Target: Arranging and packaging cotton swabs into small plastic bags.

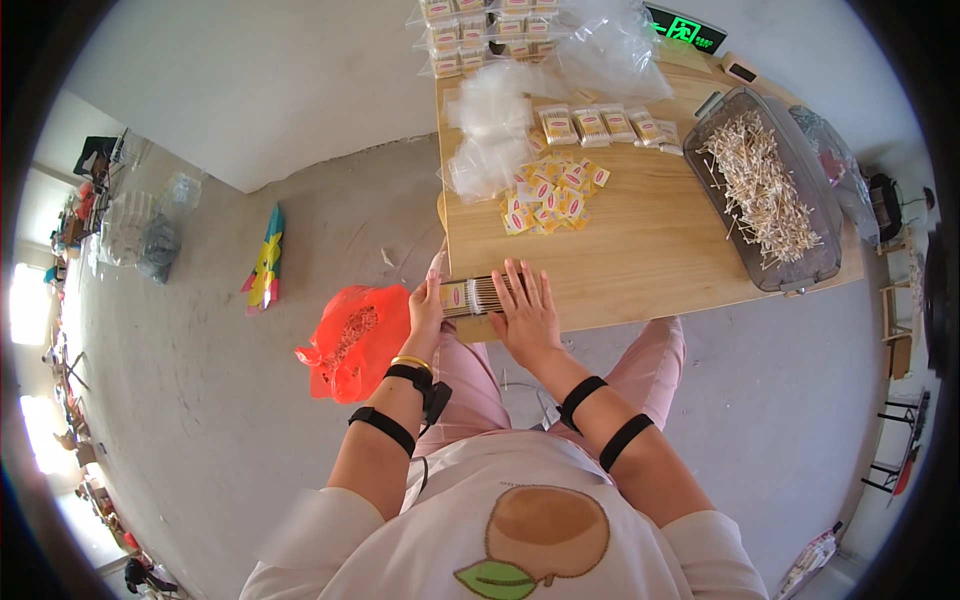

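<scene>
Your left hand (427,305) grips the left end of a small clear packet of sticks (478,295) at the near table edge (640,255), and your right hand (524,310) lies flat and open on its right end. The packet seems light and thin, probably slippery, so hold its ends. Both forearms reach forward, wrists almost straight. Beyond your fingers lies a pile of yellow labels (550,195).

The right hand (525,312) lay flat over part of the small clear packet (478,296), hiding its right end; the contents showed only as thin pale lines. At twelve o'clock, the stacked packets (487,30) were cut off by the picture's rim. The yellow slips (550,195) were too small to make out. The green sign (685,30) at one o'clock was blurred.
</scene>
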### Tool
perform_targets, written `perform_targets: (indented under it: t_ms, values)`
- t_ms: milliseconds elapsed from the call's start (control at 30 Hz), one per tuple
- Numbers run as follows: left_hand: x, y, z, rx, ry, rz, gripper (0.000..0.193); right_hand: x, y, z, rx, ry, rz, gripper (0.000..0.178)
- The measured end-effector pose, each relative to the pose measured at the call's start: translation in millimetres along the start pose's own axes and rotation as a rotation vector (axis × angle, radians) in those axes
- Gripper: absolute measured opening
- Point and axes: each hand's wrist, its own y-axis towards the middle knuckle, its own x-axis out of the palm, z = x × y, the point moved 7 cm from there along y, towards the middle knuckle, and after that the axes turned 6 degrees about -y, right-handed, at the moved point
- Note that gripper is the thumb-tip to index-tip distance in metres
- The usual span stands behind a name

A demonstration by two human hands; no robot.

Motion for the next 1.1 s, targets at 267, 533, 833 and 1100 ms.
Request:
perform_targets:
  t_ms: [267,533,833,1100]
  values:
    - [0.3,-7.4,18.4,0.101,0.135,0.018,0.064,3.8,10.0,-31.1,-0.020,0.050,-0.051,0.082]
    - [-15.2,-13.1,36.8,0.098,0.234,0.116,0.076,1.5,2.0,3.8,-0.008,0.061,-0.051,0.087]
    - [-11.6,-14.0,45.0,0.331,0.484,0.103,0.058,6.4,12.3,-25.7,-0.040,-0.015,-0.150,0.102]
    - [-10.6,-4.6,37.6,0.362,0.555,0.060,0.051,7.4,16.7,-29.6,-0.076,0.140,-0.027,0.096]
